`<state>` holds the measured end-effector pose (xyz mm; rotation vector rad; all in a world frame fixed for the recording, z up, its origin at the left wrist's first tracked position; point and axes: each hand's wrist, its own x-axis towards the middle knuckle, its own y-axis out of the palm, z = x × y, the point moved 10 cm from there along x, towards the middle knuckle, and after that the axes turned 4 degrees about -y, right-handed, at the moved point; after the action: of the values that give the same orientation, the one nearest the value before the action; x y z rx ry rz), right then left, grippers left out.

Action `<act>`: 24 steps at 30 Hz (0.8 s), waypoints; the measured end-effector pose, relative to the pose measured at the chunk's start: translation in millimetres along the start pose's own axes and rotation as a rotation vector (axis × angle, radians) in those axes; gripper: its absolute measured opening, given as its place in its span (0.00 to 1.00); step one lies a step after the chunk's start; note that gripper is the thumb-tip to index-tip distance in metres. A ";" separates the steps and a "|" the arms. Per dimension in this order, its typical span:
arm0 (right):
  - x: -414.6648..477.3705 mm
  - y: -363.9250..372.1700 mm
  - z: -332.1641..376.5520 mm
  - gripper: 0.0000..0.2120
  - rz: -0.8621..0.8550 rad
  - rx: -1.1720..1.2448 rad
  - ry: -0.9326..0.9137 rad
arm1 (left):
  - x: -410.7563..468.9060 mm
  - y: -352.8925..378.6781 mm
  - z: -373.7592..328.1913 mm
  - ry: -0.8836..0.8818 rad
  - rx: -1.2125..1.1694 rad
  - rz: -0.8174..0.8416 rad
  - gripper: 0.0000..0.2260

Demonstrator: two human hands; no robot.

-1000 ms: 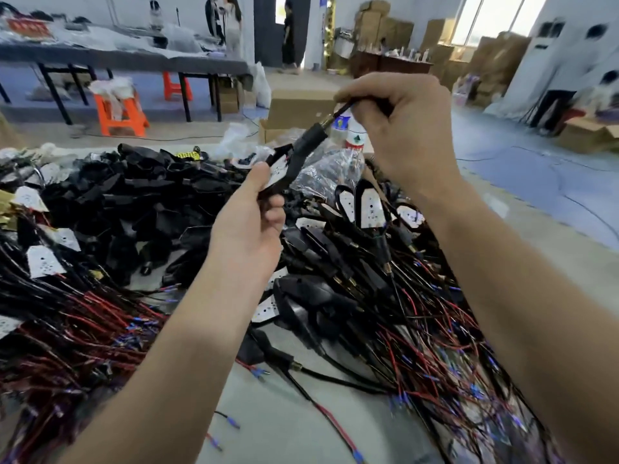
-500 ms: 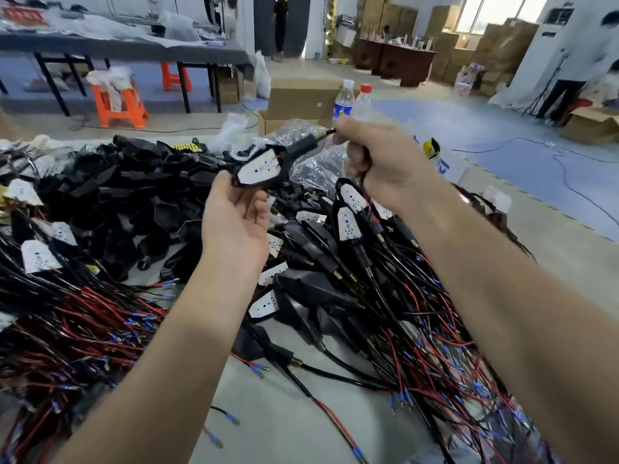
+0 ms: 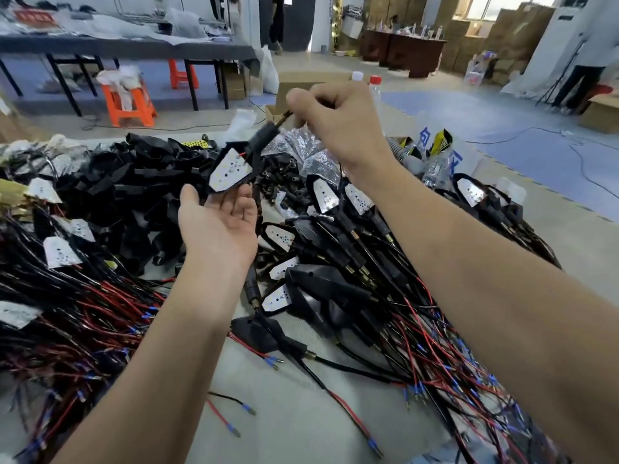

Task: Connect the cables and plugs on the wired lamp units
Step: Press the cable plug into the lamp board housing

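The right hand [image 3: 338, 125] is raised over the far middle of the grey table [image 3: 284, 416]. The thin brass-tipped stem [image 3: 284, 116] at the top of a black arrow-shaped lamp unit with a white dotted LED board [image 3: 231, 169] is pinched between its thumb and curled fingers. The unit is hung tilted from that pinch, with its white face turned towards the camera and a short red wire seen at the board's upper edge. The left hand [image 3: 217, 222] is held palm up just beneath it, with the fingers spread and relaxed. The unit's lower point is placed at the fingertips, though whether contact is made cannot be told.

Behind the left hand, a heap of empty black plastic housings [image 3: 110, 195] is piled on the table. Under the right forearm, a pile of wired lamp units [image 3: 351, 249] is laid, many with white boards upward and black sleeved cables trailing towards the near edge. Tangled red and black wires with blue terminals [image 3: 452, 380] are spread along the right side, and a second tangle of red and black wires [image 3: 67, 313] is massed on the left. A crumpled clear plastic bag [image 3: 311, 155] is seen just behind the held unit, and a red-capped clear bottle [image 3: 375, 83] beyond the right hand. On the floor further back, an orange plastic stool [image 3: 129, 102] is stood.
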<state>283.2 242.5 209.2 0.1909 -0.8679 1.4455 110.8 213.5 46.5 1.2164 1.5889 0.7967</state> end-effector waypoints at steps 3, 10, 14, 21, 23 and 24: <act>-6.2 7.4 -26.0 0.19 -0.003 0.069 0.183 | -2.9 0.2 10.9 -0.025 -0.002 0.036 0.24; -9.9 -8.2 -37.3 0.23 -0.166 0.284 0.251 | -11.5 -3.4 64.5 0.014 0.803 0.117 0.16; -8.0 -3.4 -33.6 0.23 -0.164 0.369 0.279 | -20.0 39.9 89.3 0.441 1.838 0.268 0.15; 1.6 -39.8 -12.1 0.19 -0.317 0.193 0.256 | -16.4 57.8 97.1 0.632 2.090 0.343 0.14; 2.8 -57.3 7.5 0.18 -0.281 0.015 0.164 | -10.5 55.1 80.7 0.490 1.842 0.282 0.13; 1.4 -62.2 16.8 0.17 -0.234 -0.068 0.121 | -6.8 52.8 74.8 0.397 1.669 0.269 0.14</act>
<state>332.9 222.9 245.3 0.1473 -0.7675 1.1956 199.2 218.9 70.4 2.5122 2.4890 -0.4493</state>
